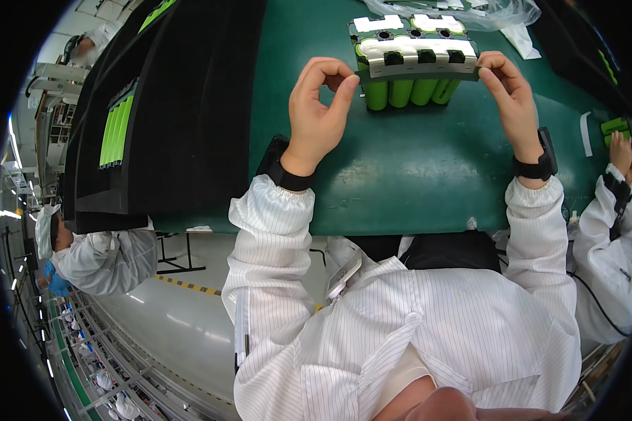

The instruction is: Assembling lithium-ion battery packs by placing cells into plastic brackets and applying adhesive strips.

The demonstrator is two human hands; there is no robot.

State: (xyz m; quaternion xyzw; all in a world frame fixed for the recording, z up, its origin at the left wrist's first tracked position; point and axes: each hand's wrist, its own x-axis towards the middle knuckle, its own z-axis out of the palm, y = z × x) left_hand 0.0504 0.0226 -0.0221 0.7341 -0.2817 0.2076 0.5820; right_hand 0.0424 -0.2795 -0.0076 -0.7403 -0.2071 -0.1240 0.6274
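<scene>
A green-topped workbench (400, 182) fills most of the upper middle, its near edge running in front of the person, who wears a white pinstriped smock (428, 316). Over the bench's left part stands a large black case (189, 105), with a row of bright green cylindrical cells (117, 130) showing in an opening on its left side. Left of and below this case is a co-worker in white (109, 259); at the right rim, another person's hand (619, 151) is at some green cells (614, 128). On the far part of the bench, between the person's own two hands, stands a battery pack (409, 48) of upright green cylindrical cells topped with white sheets and dark holders. Just behind it, a crumpled clear plastic bag (470, 17) lies at the upper edge. The left hand (319, 105) pinches, thumb against forefinger, one end of a dark narrow strip (421, 76); the right hand (509, 98) grasps the other end the same way. The strip spans the pack's near side, below the white sheet; whether it touches the cells cannot be told. Each wrist wears a black band (535, 167), and a curved white slip (586, 133) lies to the right.
</scene>
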